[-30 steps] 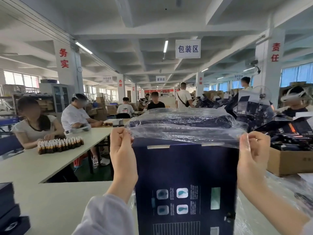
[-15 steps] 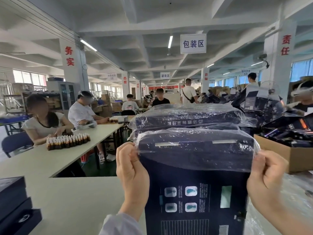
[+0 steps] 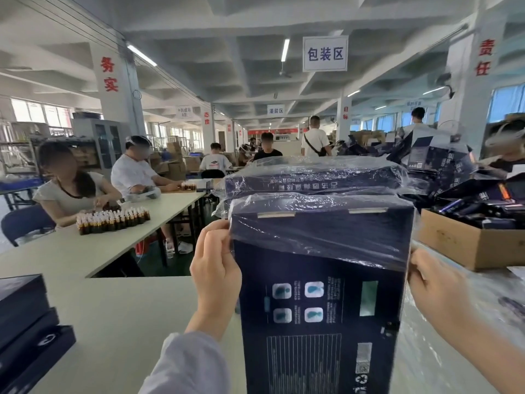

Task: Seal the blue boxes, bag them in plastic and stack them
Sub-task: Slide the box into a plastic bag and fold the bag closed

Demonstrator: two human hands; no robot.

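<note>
plastic bag (image 3: 321,231) caps the upright box (image 3: 321,308), pinched by raised left hand (image 3: 216,268) and right hand (image 3: 434,282). box bottom cut off.

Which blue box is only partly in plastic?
The upright box between the left hand and right hand: the plastic bag covers only its top. The flat box behind looks fully wrapped.

Two hands (image 3: 216,268) (image 3: 434,282) — two blue boxes (image 3: 321,308) (image 3: 312,180) in plastic, one cardboard carton (image 3: 468,245).
</note>
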